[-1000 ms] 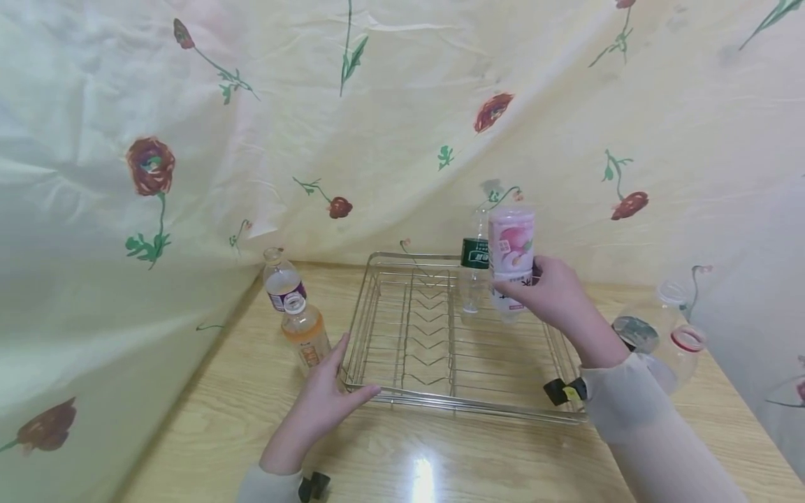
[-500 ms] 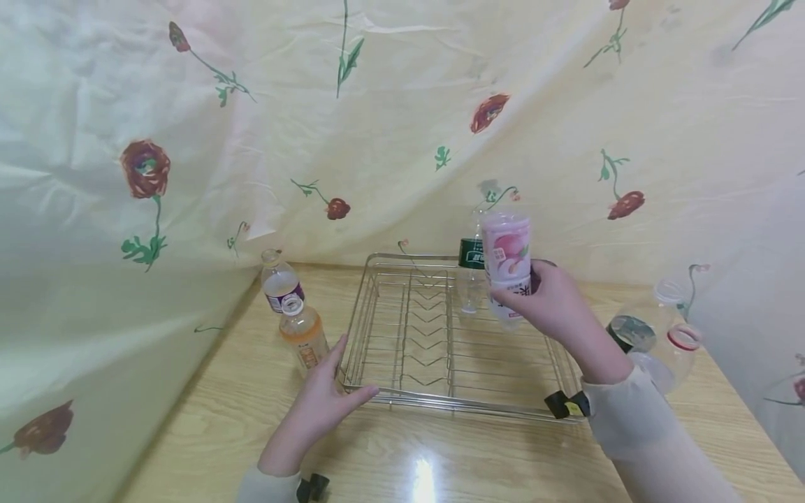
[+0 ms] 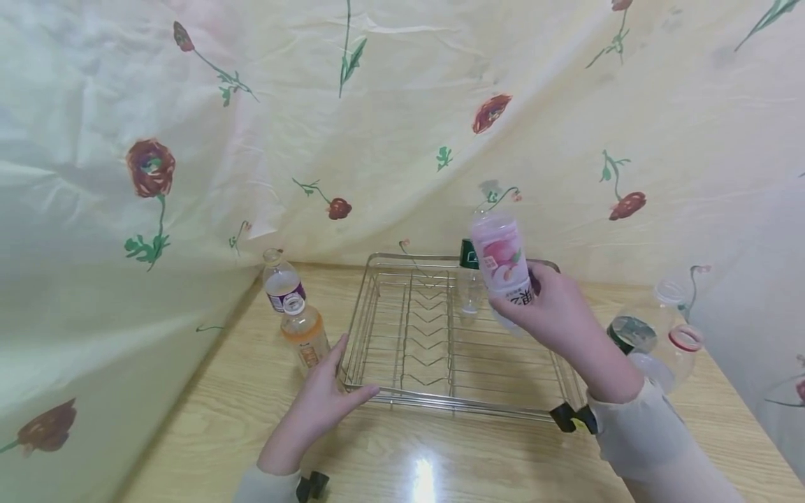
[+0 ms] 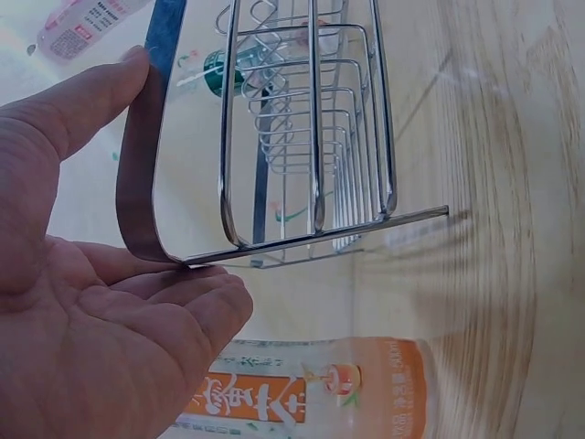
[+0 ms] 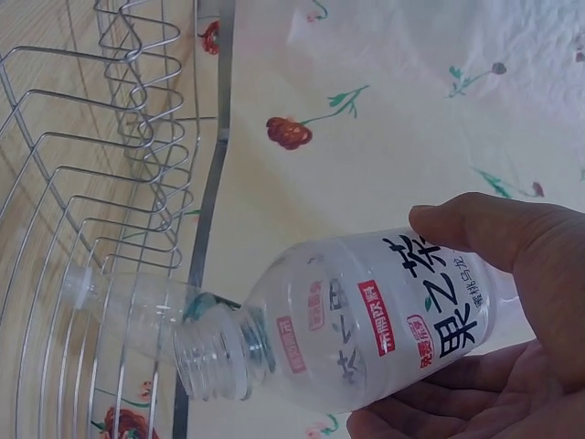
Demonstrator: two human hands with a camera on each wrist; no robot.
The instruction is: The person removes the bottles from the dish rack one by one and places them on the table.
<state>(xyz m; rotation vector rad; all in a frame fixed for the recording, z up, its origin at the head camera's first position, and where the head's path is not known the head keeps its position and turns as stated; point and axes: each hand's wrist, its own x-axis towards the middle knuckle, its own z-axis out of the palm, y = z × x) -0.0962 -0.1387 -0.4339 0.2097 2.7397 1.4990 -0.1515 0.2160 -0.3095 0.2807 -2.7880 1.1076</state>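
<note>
My right hand point(image 3: 553, 300) grips a clear plastic drink bottle point(image 3: 499, 255) with a pink peach label, held upside down and tilted. In the right wrist view its uncapped neck point(image 5: 215, 361) points toward the rack. A green-labelled bottle point(image 3: 468, 283) stands neck down in the wire dish rack point(image 3: 428, 400), right behind the held bottle. My left hand point(image 3: 323, 398) spreads thumb and fingers about the rack's front-left corner. In the left wrist view the thumb tip touches the flat metal rim point(image 4: 137, 192), with the fingers point(image 4: 219, 302) at the corner.
An orange-labelled bottle point(image 3: 308, 339) and a purple-labelled bottle point(image 3: 281, 283) stand left of the rack on the wooden table point(image 3: 377, 454). Clear bottles, one with a red-ringed neck point(image 3: 687, 338), stand at the right, partly behind my sleeve. A flowered cloth point(image 3: 390, 126) hangs behind.
The peach-label bottle has shifted slightly left and its base now leans left. My right hand has turned and come a little lower with it. The left hand keeps its place.
</note>
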